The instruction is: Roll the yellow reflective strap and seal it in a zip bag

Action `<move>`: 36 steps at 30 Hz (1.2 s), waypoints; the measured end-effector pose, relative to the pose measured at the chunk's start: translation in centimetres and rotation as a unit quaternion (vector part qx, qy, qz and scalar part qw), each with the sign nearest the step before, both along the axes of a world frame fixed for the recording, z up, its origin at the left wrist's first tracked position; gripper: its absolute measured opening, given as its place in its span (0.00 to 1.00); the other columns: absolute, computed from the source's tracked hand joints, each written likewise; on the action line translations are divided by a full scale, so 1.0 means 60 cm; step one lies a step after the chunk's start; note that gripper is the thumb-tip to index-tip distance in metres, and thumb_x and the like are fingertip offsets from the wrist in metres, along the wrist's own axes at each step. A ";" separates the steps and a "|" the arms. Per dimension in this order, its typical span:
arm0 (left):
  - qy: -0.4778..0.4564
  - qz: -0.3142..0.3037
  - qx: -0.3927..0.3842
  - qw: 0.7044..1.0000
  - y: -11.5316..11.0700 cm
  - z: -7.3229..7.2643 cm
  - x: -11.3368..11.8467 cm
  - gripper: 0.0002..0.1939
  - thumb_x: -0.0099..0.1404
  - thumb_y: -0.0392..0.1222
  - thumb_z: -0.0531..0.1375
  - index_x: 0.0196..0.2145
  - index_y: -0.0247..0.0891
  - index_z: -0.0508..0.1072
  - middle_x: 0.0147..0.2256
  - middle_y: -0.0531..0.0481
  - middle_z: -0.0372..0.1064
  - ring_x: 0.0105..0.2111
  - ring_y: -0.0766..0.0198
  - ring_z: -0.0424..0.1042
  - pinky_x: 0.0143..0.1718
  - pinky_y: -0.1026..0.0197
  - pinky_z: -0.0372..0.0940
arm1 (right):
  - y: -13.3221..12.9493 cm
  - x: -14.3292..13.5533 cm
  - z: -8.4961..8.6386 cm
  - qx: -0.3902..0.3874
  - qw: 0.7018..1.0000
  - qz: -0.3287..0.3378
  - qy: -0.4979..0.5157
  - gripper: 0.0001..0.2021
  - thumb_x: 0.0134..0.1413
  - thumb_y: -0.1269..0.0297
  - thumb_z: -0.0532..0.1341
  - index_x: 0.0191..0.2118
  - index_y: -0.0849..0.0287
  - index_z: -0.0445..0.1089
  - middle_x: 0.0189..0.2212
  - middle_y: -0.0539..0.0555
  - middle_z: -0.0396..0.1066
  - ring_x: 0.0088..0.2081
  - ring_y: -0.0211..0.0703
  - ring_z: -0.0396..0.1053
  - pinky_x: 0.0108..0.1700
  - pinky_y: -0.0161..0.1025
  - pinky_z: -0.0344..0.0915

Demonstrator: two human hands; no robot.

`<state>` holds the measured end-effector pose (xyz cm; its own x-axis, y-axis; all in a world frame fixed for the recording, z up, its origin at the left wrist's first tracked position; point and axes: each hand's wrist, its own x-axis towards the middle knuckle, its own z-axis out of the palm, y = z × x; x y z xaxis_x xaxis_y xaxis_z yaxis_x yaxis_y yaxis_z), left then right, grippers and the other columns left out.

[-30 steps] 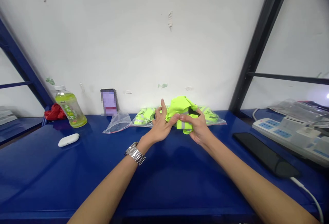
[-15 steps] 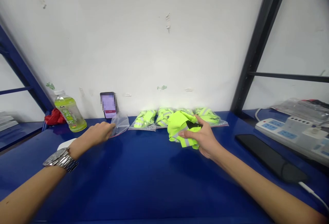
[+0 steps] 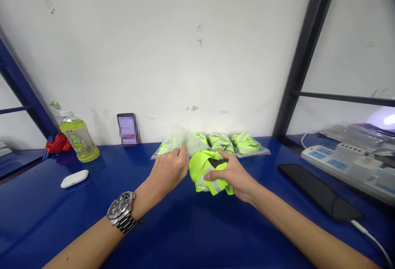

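My right hand [image 3: 230,175] grips a bunched neon-yellow vest with grey reflective stripes [image 3: 202,170], held just above the blue tabletop [image 3: 191,228]. Just left of it, my left hand [image 3: 169,170], with a steel watch on the wrist, pinches a clear plastic zip bag [image 3: 177,139] and lifts it beside the vest. Behind both hands, several bagged neon-yellow vests [image 3: 234,142] lie in a row against the white wall.
At the left stand a green drink bottle [image 3: 77,136], a red cloth [image 3: 58,143] and a white earbud case [image 3: 74,178]. A phone [image 3: 127,129] leans on the wall. At the right lie a black phone with cable [image 3: 319,192] and a white power strip [image 3: 348,166].
My left hand reached left to the empty clear bag, picked it up and carried it back beside the vest. My right hand drew the vest nearer to me.
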<state>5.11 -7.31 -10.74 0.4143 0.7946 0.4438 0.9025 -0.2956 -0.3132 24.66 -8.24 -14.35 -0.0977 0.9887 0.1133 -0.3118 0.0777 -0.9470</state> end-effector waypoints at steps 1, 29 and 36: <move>-0.017 -0.019 0.002 1.000 0.001 -0.003 0.005 0.13 0.67 0.36 0.45 0.41 0.35 0.67 0.28 0.41 0.71 0.26 0.50 0.73 0.23 0.58 0.60 | 0.002 0.003 0.001 -0.028 0.999 -0.010 -0.018 0.49 0.22 0.74 0.75 0.59 0.56 0.59 0.34 0.53 0.75 0.36 0.51 0.75 0.38 0.44 0.72; 0.055 -0.277 -0.054 0.958 0.011 -0.002 -0.019 0.32 0.58 0.54 0.59 0.53 0.31 0.57 0.45 0.36 0.68 0.46 0.45 0.68 0.51 0.42 0.59 | -0.007 0.007 0.022 -0.077 0.982 0.023 -0.171 0.46 0.22 0.73 0.73 0.57 0.60 0.62 0.38 0.55 0.74 0.38 0.47 0.74 0.37 0.38 0.71; 0.006 -0.302 -0.118 0.946 0.017 -0.011 -0.006 0.30 0.52 0.45 0.61 0.50 0.32 0.58 0.43 0.37 0.68 0.44 0.45 0.70 0.43 0.46 0.65 | -0.005 0.005 0.026 -0.069 0.982 0.053 -0.167 0.30 0.24 0.74 0.72 0.43 0.58 0.71 0.32 0.51 0.75 0.34 0.46 0.73 0.31 0.35 0.70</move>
